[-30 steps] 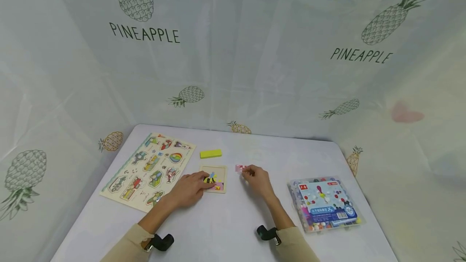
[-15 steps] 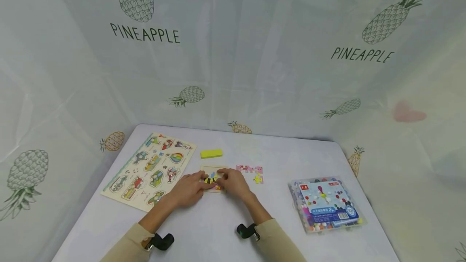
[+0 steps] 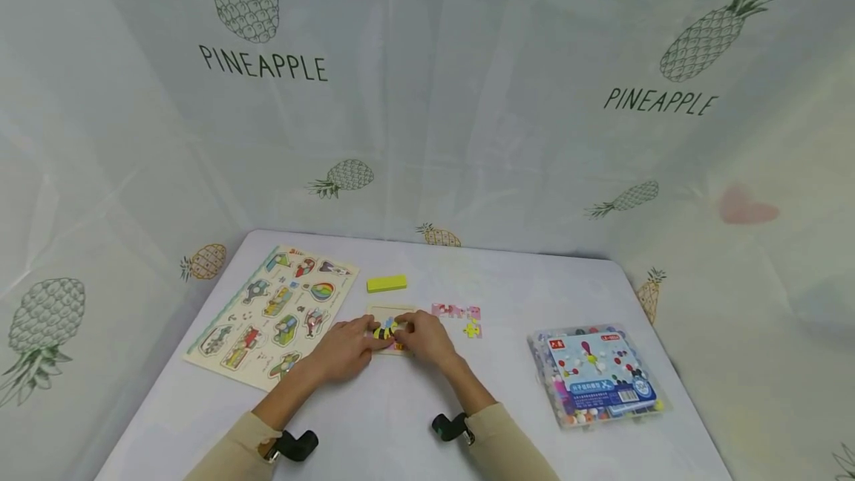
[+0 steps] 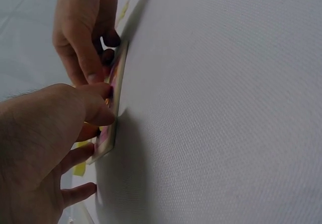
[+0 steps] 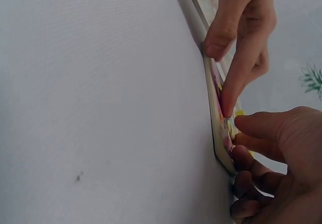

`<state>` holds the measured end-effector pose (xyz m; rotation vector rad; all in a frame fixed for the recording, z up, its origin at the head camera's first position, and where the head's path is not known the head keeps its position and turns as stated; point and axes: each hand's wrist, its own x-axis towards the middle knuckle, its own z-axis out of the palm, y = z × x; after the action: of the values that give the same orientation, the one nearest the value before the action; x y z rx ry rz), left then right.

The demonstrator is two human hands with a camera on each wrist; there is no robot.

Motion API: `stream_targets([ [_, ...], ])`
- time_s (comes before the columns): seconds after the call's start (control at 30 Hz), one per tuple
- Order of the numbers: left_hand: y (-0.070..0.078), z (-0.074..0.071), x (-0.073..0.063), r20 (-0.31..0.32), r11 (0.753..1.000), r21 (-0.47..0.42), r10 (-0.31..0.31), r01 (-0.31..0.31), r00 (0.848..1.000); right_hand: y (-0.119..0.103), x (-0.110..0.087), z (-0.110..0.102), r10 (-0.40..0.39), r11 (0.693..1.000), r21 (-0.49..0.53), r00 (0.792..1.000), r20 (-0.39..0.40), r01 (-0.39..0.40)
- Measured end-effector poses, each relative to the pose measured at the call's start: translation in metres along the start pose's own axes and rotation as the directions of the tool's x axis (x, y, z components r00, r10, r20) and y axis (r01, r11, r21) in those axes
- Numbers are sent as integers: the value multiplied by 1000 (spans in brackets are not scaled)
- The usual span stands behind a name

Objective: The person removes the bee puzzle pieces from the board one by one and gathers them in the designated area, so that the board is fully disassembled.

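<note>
A small wooden puzzle board (image 3: 382,309) lies between both hands, with a yellow-and-black bee picture (image 3: 384,332) and pink pieces in its frame. From the left, my left hand (image 3: 344,349) holds the board at its edge, some of its fingers pressing on the pieces. My right hand (image 3: 427,336) is over the board's right side, thumb and fingertips pinching a puzzle piece mostly hidden under them. In the right wrist view the fingertips of both hands nearly meet on the board. Several loose pink puzzle pieces (image 3: 456,311), one with a yellow shape (image 3: 472,329), lie to the right.
A yellow block (image 3: 387,283) lies behind the board. To the left is a large vehicle picture puzzle (image 3: 270,318), close to the left forearm. A clear box of colourful balls (image 3: 597,375) stands at the right. A pineapple-printed curtain surrounds the white table (image 3: 374,421).
My right hand has moved left from the loose pink pieces onto the board, and has stayed there over the last half second. The left hand has kept its place on the board.
</note>
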<state>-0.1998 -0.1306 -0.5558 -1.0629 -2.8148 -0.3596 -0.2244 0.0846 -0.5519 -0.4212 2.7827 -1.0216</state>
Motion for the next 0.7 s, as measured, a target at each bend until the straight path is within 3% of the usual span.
stream_targets([
  [0.37,1,0,-2,13,999,-37,-18,18,1000,3,0,2,-11,999,46,1000,6,11],
  [0.7,-1,2,-1,10,1000,-11,-12,12,1000,0,0,-1,-34,997,71,998,-52,38],
])
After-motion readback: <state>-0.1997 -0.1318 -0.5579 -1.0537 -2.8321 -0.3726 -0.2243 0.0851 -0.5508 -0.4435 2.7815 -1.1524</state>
